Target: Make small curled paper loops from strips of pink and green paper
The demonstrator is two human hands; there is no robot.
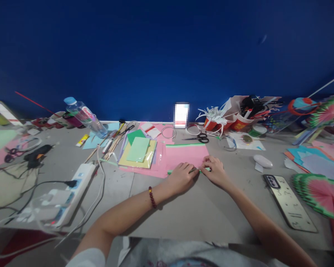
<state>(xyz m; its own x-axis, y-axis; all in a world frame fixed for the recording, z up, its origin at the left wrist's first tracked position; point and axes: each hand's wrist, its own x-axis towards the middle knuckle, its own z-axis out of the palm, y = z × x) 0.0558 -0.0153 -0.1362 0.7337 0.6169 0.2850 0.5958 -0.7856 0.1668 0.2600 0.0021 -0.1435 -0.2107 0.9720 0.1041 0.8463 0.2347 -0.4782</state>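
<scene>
Pink paper (183, 155), green-edged, lies flat on the bench (228, 218). Left hand (183, 177) and right hand (215, 172), close but apart, curl over its near edge, apparently steadying it; whether they pinch it, I cannot tell. Scissors (203, 138) lie just beyond.

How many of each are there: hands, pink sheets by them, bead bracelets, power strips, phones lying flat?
Left hand and right hand: 2
Pink sheet by the hands: 1
Bead bracelet: 1
Power strip: 1
Phone lying flat: 1
Total: 6
</scene>
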